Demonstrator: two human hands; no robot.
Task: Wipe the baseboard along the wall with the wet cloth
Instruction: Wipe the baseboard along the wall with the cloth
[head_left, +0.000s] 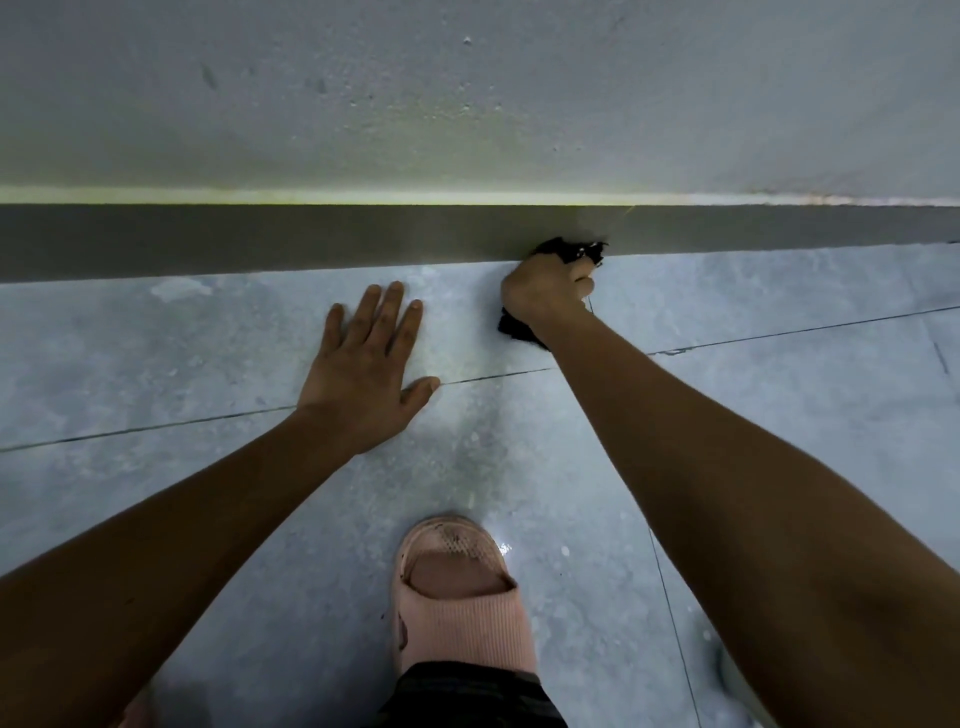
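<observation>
A dark grey baseboard (311, 239) runs across the view at the foot of a pale wall (467, 104). My right hand (545, 291) grips a bunched black cloth (571, 250) and holds it against the lower edge of the baseboard, right of centre. A fold of the cloth sticks out under my wrist. My left hand (363, 358) lies flat on the tiled floor (156, 364), fingers spread, a short way in front of the baseboard and left of the cloth.
A foot in a pink slide sandal (457, 592) stands on the floor at the bottom centre, between my arms. Thin grout lines cross the grey tiles. The floor shines wet near the sandal.
</observation>
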